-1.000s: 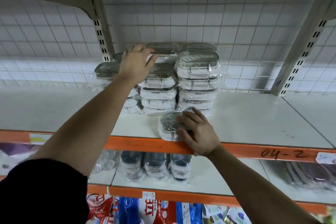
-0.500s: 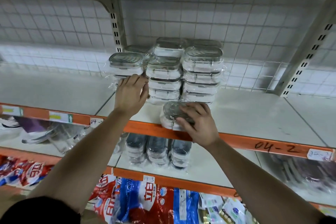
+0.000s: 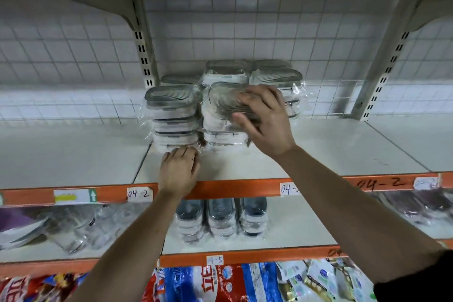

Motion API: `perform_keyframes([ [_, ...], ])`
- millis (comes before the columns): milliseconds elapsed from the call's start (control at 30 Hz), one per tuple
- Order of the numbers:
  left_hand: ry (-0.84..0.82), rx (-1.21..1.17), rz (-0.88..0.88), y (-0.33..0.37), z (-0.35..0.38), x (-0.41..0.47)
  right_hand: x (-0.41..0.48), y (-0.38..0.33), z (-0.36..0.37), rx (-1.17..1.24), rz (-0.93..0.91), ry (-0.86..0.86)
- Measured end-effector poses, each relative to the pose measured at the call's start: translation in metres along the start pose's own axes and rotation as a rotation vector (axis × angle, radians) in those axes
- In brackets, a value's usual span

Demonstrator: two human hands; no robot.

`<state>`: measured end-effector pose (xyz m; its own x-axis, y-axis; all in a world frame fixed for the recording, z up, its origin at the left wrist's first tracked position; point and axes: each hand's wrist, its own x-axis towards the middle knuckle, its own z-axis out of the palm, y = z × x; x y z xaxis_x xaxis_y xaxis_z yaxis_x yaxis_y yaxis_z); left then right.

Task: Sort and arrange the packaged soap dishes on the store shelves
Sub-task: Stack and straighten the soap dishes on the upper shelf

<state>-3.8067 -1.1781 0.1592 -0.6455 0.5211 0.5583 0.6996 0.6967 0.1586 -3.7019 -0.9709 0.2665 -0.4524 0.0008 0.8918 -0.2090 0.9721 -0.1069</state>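
Head view. The right hand [image 3: 267,122] has its grip closed on one packaged soap dish [image 3: 225,103], which is tilted at the top of the middle stack [image 3: 221,140]. At 7 o'clock of that dish, the left hand [image 3: 179,171] holds nothing. Its grip is relaxed, with fingertips touching the base of the left stack [image 3: 174,117]. Both stacks stand on the shelf [image 3: 343,149].

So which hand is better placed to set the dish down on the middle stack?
Right. The right hand grips the dish, tilted, at the top of the middle stack. The left hand lies low on the shelf at the left stack's base, holding nothing.
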Motion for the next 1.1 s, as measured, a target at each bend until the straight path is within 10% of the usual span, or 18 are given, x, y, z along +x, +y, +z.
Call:
perform_keyframes([
  [433, 0.147, -0.078, 0.035, -0.008, 0.010, -0.005, 0.085, -0.004, 0.043, -0.334, 0.114, -0.441],
  [1100, 0.126, -0.071, 0.040, -0.007, 0.012, -0.005, 0.077, -0.005, 0.050, -0.467, 0.212, -0.430],
])
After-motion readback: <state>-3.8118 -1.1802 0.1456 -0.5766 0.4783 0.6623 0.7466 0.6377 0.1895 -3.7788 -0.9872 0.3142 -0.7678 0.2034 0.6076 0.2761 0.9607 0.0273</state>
